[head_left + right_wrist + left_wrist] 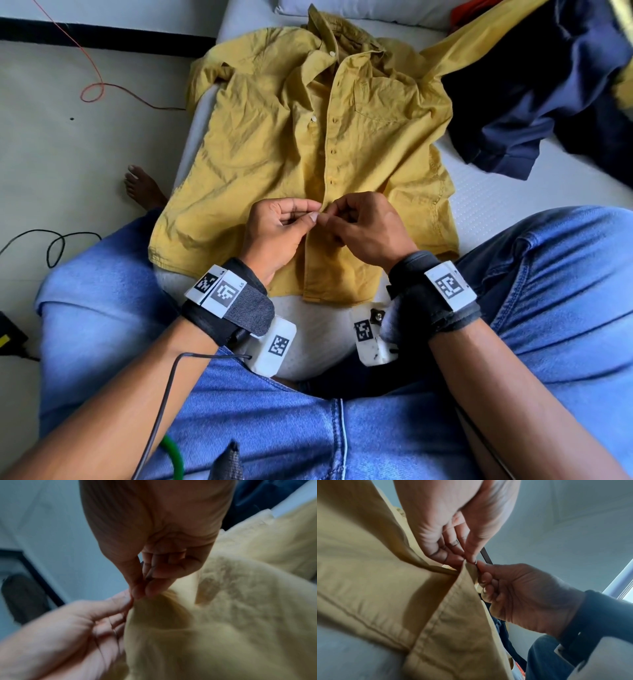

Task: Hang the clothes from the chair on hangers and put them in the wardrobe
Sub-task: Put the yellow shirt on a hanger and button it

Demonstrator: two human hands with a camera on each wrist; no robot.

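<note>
A mustard-yellow button shirt (274,137) lies spread front-up on a white mattress (486,205), collar away from me. My left hand (284,222) and right hand (359,226) meet at its front placket, low on the shirt. Each hand pinches an edge of the placket between thumb and forefinger. In the left wrist view the left hand (453,527) holds the shirt (385,588) cloth, and the right hand (522,595) pinches the other edge. The right wrist view is blurred; the right hand (150,561) pinches the shirt (223,615) beside the left hand (77,628). No hanger is in view.
A dark navy garment (548,102) lies crumpled on the mattress at upper right. My legs in blue jeans (342,428) frame the near mattress edge. On the floor at left run a red cable (92,89) and a black cable (54,243); a bare foot (144,188) rests there.
</note>
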